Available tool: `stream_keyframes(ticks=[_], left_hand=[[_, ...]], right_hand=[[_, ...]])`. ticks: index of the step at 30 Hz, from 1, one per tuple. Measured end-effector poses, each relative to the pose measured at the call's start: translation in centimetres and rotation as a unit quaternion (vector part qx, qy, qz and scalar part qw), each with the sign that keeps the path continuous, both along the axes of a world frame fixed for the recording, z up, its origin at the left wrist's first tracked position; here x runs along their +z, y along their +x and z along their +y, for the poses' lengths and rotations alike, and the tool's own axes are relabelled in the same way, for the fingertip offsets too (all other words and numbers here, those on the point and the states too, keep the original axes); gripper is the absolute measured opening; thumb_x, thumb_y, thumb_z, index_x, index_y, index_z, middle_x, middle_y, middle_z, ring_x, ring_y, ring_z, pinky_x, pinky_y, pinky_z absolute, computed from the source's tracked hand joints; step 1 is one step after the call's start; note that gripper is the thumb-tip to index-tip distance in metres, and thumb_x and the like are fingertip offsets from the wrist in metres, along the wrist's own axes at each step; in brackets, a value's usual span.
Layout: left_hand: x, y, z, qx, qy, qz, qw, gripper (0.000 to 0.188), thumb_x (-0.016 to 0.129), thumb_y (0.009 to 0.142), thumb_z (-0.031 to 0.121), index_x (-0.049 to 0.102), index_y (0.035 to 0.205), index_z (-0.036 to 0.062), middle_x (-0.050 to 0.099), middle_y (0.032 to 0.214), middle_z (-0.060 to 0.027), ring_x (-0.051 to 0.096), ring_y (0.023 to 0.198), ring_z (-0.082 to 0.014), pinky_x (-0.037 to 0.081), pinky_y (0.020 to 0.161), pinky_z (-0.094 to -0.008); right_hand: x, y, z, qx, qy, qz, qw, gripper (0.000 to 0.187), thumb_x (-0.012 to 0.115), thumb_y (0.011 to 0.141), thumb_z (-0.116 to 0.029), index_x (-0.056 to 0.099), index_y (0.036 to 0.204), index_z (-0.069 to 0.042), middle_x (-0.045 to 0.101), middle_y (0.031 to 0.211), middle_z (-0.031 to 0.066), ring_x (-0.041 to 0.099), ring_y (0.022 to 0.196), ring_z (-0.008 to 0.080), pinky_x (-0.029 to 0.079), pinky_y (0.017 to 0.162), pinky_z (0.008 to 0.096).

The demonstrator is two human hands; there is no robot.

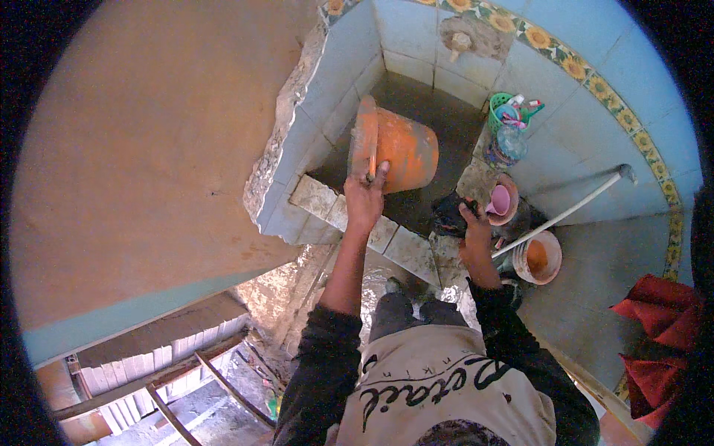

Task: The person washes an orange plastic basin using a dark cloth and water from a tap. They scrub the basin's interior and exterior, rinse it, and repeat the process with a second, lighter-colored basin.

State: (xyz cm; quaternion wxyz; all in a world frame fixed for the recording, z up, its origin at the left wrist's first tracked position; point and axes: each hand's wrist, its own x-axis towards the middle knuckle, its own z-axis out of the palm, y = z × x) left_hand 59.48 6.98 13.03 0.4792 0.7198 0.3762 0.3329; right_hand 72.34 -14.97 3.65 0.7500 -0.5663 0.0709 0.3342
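Observation:
My left hand grips the rim of an orange bucket smeared with grey. The bucket lies tipped on its side above the dark floor of a tiled basin, its mouth turned left. To the right, my right hand is closed on a crumpled black thing, perhaps a bag or cloth, over the basin's corner ledge. Its kind is not clear. Beside that hand a pink scoop sits in a small round tub.
On the right ledge stand a green basket of toiletries and a clear container. A white pipe leans against the wall above a pale bucket. A tap juts from the back wall. Red cloth hangs at right.

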Motion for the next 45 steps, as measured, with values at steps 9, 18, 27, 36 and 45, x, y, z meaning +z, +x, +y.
stream_keyframes(ticks=[9, 18, 27, 36, 45], left_hand=[[-14.5, 7.9, 5.2, 0.007, -0.058, -0.022, 0.998, 0.036, 0.072, 0.096, 0.034, 0.067, 0.099, -0.0014, 0.070, 0.090, -0.0118, 0.064, 0.081, -0.0216, 0.053, 0.073, -0.0421], [-14.3, 10.7, 11.4, -0.035, -0.246, -0.029, 0.968, 0.055, 0.067, 0.101, 0.020, 0.047, 0.146, -0.0038, 0.059, 0.139, -0.0224, 0.061, 0.122, -0.0360, 0.050, 0.103, -0.0469], [-14.3, 10.2, 15.1, -0.087, -0.148, 0.084, 0.982, 0.057, 0.063, 0.104, 0.036, 0.053, 0.140, -0.0072, 0.064, 0.133, -0.0201, 0.064, 0.117, -0.0350, 0.051, 0.100, -0.0475], [-15.5, 10.4, 12.8, -0.053, -0.271, -0.004, 0.961, 0.064, 0.063, 0.100, 0.055, 0.066, 0.114, -0.0073, 0.070, 0.109, -0.0186, 0.066, 0.095, -0.0306, 0.054, 0.083, -0.0448], [-21.8, 7.1, 15.3, -0.071, -0.176, 0.184, 0.964, 0.069, 0.063, 0.098, 0.061, 0.069, 0.102, -0.0070, 0.071, 0.094, -0.0161, 0.066, 0.084, -0.0256, 0.052, 0.074, -0.0435]], right_hand=[[-2.3, 3.5, 8.1, -0.060, -0.104, -0.185, 0.975, 0.036, 0.071, 0.097, -0.024, 0.063, 0.125, -0.004, 0.066, 0.119, 0.0149, 0.063, 0.111, 0.0329, 0.051, 0.097, 0.0445], [-14.9, 0.0, 17.6, -0.089, -0.414, -0.390, 0.817, 0.039, 0.072, 0.093, -0.012, 0.059, 0.129, -0.002, 0.063, 0.127, 0.0258, 0.059, 0.121, 0.0414, 0.049, 0.097, 0.0479], [-9.9, 1.9, 20.5, -0.039, -0.095, -0.007, 0.995, 0.039, 0.067, 0.099, -0.030, 0.064, 0.127, -0.003, 0.067, 0.126, 0.0213, 0.066, 0.113, 0.0387, 0.051, 0.099, 0.0500], [-11.9, 9.7, 28.7, 0.049, -0.403, -0.549, 0.731, 0.040, 0.050, 0.106, -0.037, 0.070, 0.126, -0.009, 0.070, 0.129, 0.0098, 0.054, 0.135, 0.0306, 0.033, 0.119, 0.0490], [-11.6, 9.1, 28.8, 0.168, -0.366, -0.502, 0.766, 0.033, 0.056, 0.101, -0.027, 0.068, 0.124, -0.007, 0.072, 0.114, 0.0184, 0.066, 0.100, 0.0451, 0.047, 0.099, 0.0559]])
